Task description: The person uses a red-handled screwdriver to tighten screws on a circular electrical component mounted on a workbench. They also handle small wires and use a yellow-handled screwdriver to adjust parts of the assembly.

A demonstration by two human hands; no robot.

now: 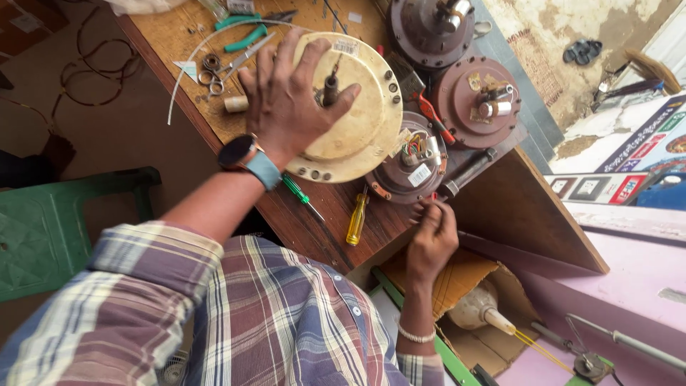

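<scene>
- Left hand [289,100] spreads flat on a round cream metal fan-motor housing [357,121], mid-worktop [171,43].
- Right hand [431,232], at five o'clock, pinches something small; what, I cannot tell.
- Housing looks heavy, rigid; best gripped by its rim.

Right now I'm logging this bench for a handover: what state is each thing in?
cream motor housing: flat on the bench, shaft up
left hand: spread on the cream motor housing
right hand: at the bench edge, fingers curled; cannot tell if it grips anything
brown motor: open, wires exposed
yellow screwdriver: lying loose
green screwdriver: lying loose
scissors: lying closed
</scene>
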